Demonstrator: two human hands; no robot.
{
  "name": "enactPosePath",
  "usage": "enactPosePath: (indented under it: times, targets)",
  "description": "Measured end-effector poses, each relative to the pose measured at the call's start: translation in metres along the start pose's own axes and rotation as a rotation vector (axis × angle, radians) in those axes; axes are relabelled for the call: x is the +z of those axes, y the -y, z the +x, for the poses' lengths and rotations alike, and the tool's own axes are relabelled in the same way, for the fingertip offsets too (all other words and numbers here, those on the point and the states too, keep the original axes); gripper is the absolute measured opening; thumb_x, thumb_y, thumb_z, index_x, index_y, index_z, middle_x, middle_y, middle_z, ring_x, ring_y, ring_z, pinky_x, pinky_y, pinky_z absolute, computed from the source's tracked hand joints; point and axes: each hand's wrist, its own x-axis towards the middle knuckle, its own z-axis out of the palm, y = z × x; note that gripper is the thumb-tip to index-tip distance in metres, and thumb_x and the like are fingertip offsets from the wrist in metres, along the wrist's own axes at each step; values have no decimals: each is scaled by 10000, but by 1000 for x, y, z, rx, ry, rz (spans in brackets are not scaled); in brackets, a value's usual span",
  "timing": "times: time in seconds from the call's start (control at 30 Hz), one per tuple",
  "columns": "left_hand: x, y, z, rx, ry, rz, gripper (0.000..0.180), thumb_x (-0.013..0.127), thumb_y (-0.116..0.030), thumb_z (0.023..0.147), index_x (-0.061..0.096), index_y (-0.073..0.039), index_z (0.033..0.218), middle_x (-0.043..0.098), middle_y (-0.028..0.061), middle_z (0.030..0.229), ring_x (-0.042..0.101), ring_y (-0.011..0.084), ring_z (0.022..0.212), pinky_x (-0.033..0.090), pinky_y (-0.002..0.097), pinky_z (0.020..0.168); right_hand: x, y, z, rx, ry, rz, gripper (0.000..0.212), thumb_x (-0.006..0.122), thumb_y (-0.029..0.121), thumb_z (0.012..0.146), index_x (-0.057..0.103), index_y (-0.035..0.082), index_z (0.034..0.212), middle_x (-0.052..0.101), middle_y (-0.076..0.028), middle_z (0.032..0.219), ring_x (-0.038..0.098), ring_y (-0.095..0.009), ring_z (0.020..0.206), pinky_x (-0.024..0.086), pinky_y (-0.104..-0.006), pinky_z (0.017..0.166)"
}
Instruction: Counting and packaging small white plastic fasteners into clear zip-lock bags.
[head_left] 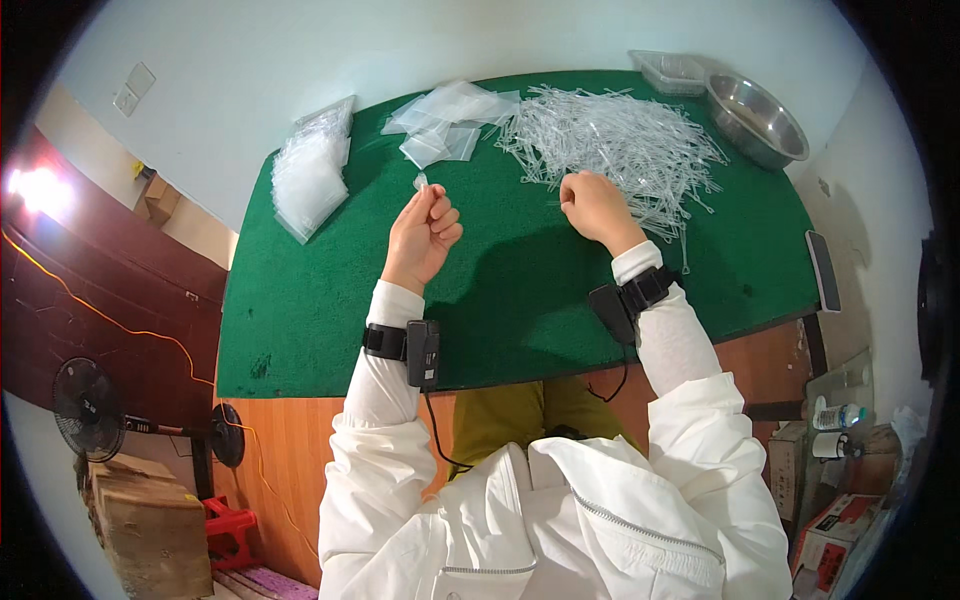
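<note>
My left hand [426, 238] is raised over the green cloth, its fingers curled in and the thumb and forefinger pinching a small clear plastic piece [421, 181]. What kind of piece it is, I cannot tell. My right hand [598, 208] rests at the near left edge of a big heap of thin clear plastic sticks [620, 140], some with looped ends. Its fingers are curled together, and whatever lies between them is hidden. Beyond my left hand lie several loose clear plastic bags [452, 108]. Farther left is a thick fanned stack of clear bags [312, 170].
A green cloth [300, 330] covers the table. At its far right stand a clear plastic box [672, 72] and a steel bowl [757, 120]. A dark flat phone-like object [823, 270] sits at the right edge. Black fans [88, 408] and a cardboard box [150, 520] are at lower left.
</note>
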Motion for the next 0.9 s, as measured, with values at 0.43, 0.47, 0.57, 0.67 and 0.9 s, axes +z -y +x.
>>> enactPosePath:
  times: [0.43, 0.47, 0.57, 0.67, 0.9]
  targets:
    - [17, 38, -11, 286, -162, 209, 252, 397, -217, 961, 480, -11, 1080, 475, 0, 703, 355, 68, 581, 330, 209, 532, -7, 39, -1, -81, -117, 1006, 102, 559, 41, 832, 610, 11, 915, 623, -41, 729, 586, -104, 627, 460, -222, 570]
    - [21, 43, -14, 327, -177, 256, 256, 396, -216, 961, 482, -8, 1083, 500, 9, 719, 367, 66, 586, 339, 208, 539, -6, 43, -2, -62, -63, 1123, 112, 563, 42, 840, 613, 5, 932, 627, -38, 731, 585, -89, 638, 464, -212, 578]
    - [22, 50, -15, 368, -185, 331, 255, 394, -214, 960, 488, -5, 1073, 537, 23, 747, 386, 66, 594, 353, 204, 551, 0, 51, -4, -183, -47, 1106, 112, 593, 51, 828, 619, -6, 921, 633, -43, 752, 597, -97, 652, 477, -213, 594]
    - [19, 52, -16, 374, -171, 387, 248, 392, -211, 960, 499, -3, 1045, 558, 35, 769, 401, 69, 598, 364, 201, 560, -1, 52, -4, -212, -48, 1162, 112, 616, 54, 817, 626, -13, 907, 637, -48, 764, 606, -102, 659, 487, -213, 605]
    - [17, 57, -12, 393, -149, 516, 248, 384, -209, 960, 524, -4, 957, 583, 66, 829, 480, 100, 676, 405, 223, 627, 1, 58, -10, 99, -148, 1647, 105, 635, 61, 804, 631, -21, 869, 636, -47, 759, 607, -106, 641, 493, -214, 599]
